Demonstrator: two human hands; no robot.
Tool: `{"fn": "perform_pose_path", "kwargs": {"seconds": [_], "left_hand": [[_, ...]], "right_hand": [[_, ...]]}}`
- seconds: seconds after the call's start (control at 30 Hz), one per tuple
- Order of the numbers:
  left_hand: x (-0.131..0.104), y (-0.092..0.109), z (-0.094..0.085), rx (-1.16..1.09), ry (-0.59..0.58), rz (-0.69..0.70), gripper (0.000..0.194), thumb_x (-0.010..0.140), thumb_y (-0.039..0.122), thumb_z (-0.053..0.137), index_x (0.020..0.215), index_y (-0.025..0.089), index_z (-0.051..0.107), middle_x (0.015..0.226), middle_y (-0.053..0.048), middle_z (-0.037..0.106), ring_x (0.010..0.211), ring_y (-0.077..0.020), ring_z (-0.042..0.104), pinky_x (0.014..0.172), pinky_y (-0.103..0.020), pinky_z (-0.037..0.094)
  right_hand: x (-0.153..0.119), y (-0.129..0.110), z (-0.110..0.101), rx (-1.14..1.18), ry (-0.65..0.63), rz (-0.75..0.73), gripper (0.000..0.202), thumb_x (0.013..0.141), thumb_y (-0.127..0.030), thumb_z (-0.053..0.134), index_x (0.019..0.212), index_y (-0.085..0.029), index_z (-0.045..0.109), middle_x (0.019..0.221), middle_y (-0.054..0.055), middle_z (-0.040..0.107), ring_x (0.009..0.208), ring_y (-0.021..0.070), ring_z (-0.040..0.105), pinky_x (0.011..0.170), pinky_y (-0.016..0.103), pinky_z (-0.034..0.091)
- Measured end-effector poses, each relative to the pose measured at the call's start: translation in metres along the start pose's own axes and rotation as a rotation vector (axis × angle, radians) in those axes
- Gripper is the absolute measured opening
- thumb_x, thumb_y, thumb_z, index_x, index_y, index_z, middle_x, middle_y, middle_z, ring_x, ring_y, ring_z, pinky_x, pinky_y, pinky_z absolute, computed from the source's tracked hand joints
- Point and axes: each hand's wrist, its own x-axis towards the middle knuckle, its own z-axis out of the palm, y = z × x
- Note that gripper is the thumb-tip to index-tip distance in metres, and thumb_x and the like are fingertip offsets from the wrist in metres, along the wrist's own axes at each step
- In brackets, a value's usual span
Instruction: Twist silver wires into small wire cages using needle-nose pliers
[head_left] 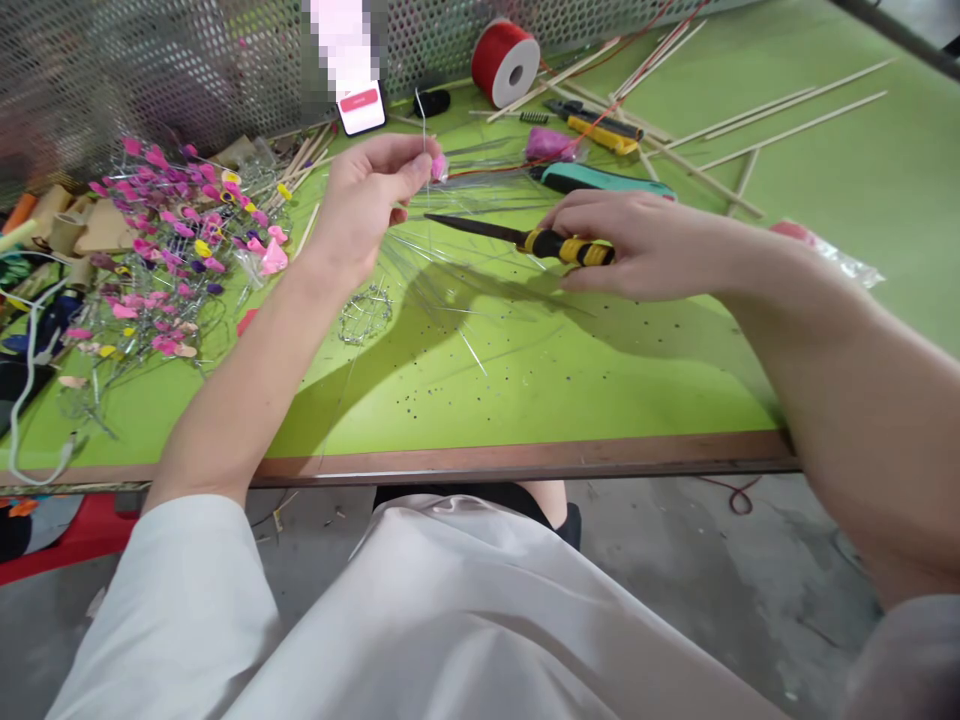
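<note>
My left hand [367, 195] is closed in a pinch on a thin wire [423, 115] that stands upright from the fingertips, bent at its top. A small pink piece [439, 167] shows just beside the fingertips; whether it sits on the wire I cannot tell. My right hand [630, 245] is wrapped round the yellow-and-black handles of long-nose pliers [517, 235]. Their dark tip points left, just below my left fingertips and apart from them. Loose straight wires [480, 205] fan out on the green table [540, 400] beneath both hands. A coil of twisted wire [366, 313] lies below my left wrist.
Left is a heap of pink, purple and yellow pieces on wires [180, 220]. At the back are a phone [361, 108], a red ribbon spool [504, 65], a yellow-and-black tool [600, 128], a teal-handled tool [604, 180] and wooden sticks [795, 125]. A perforated metal panel [247, 65] stands behind.
</note>
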Motion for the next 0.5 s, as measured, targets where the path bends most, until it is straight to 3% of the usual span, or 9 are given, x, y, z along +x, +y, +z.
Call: {"fn": "perform_pose_path", "kwargs": {"seconds": [0.27,0.5], "left_hand": [[-0.001,0.003,0.003,-0.121,-0.023,-0.047,0.025,0.09,0.013,0.073,0.075,0.031,0.08,0.098,0.002,0.083,0.093,-0.0163,0.074,0.072,-0.031,0.052],[-0.003,0.002,0.009,-0.162,-0.06,-0.065,0.031,0.09,0.002,0.07,0.072,0.024,0.08,0.08,0.001,0.073,0.066,-0.0082,0.055,0.061,-0.024,0.04]], "right_hand": [[0.001,0.004,0.005,-0.075,0.023,-0.085,0.011,0.082,-0.029,0.055,0.089,-0.023,0.049,0.097,0.01,0.056,0.089,0.0262,0.056,0.086,0.042,0.045],[0.002,0.01,0.009,-0.155,0.002,-0.064,0.009,0.087,-0.03,0.054,0.09,-0.023,0.051,0.095,0.009,0.06,0.086,0.0248,0.056,0.083,0.041,0.043]]}}
